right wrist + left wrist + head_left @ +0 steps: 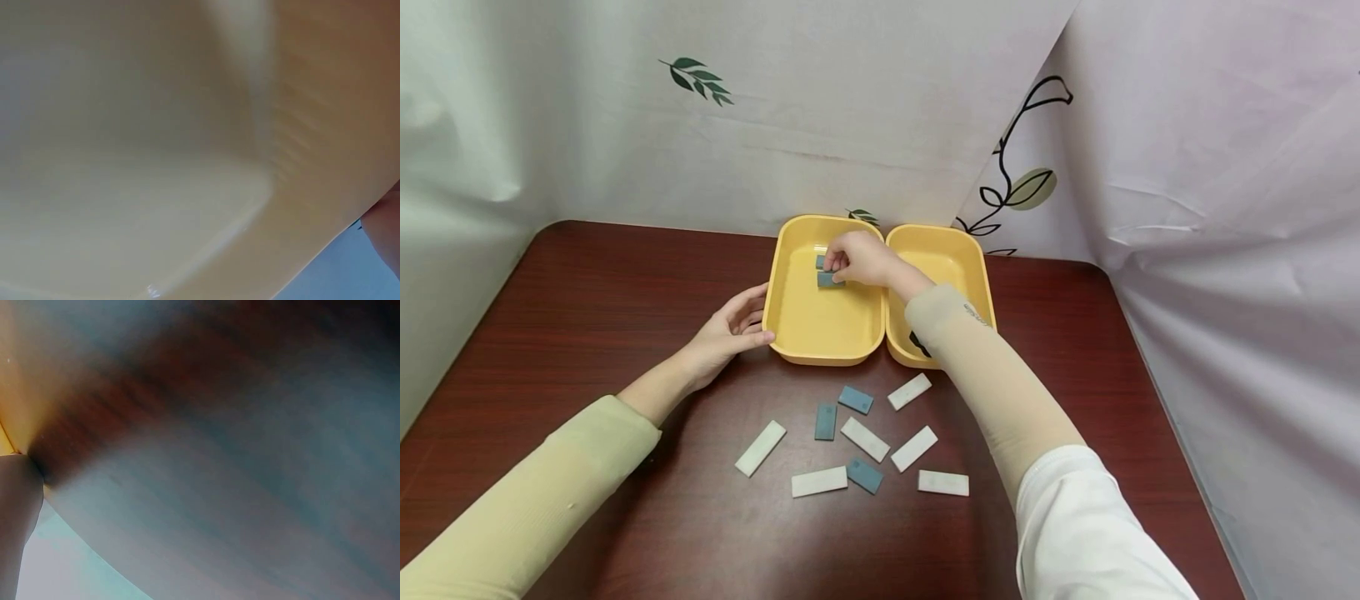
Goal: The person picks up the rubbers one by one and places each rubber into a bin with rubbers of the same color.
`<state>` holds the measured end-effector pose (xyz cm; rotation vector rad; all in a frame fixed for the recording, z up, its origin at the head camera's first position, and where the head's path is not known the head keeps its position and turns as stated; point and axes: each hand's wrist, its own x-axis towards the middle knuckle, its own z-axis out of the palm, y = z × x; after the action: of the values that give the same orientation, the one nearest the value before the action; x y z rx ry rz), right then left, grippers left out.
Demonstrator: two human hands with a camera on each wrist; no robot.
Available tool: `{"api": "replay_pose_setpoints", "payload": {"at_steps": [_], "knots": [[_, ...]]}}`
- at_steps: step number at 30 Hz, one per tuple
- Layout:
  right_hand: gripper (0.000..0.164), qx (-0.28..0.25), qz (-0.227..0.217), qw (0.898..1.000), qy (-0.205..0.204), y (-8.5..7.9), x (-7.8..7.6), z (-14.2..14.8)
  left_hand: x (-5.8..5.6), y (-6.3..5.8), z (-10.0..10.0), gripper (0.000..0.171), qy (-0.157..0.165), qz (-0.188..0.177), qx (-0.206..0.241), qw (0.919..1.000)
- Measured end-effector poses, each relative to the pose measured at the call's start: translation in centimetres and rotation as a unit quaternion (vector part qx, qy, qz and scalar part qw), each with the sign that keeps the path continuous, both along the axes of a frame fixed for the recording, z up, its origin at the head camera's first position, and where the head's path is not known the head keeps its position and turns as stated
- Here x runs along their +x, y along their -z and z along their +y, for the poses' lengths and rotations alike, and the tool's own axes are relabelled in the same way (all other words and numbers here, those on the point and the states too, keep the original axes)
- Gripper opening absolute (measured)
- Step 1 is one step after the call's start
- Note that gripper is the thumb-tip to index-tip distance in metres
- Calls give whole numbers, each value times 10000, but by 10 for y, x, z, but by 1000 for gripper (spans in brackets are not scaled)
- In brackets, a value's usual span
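Two yellow plastic trays stand side by side. My left hand rests against the outer left wall of the left tray, its thumb at the near corner. In the left wrist view part of a finger touches the yellow wall. Inside that tray, my right hand pinches a small blue-grey tile low over the floor. Just behind it lies another blue-grey tile, partly covered by the fingers. The right wrist view shows mainly blurred yellow tray wall.
The right tray holds a black object, mostly hidden by my right sleeve. On the dark red table in front lie several white tiles and three blue-grey tiles. Patterned cloth hangs behind and at both sides.
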<state>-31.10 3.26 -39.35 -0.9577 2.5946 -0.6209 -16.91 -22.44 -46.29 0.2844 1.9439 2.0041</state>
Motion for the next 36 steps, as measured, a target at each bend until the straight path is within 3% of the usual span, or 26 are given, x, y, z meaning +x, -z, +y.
{"api": "replay_pose_setpoints", "payload": {"at_steps": [20, 36], "knots": [[13, 225, -34, 9997, -13, 5, 0, -5, 1, 0, 0, 82, -49, -23, 50, 10000], [14, 659, 268, 9973, 164, 10, 2, -9, 1, 0, 0, 83, -31, -13, 14, 10000]]}}
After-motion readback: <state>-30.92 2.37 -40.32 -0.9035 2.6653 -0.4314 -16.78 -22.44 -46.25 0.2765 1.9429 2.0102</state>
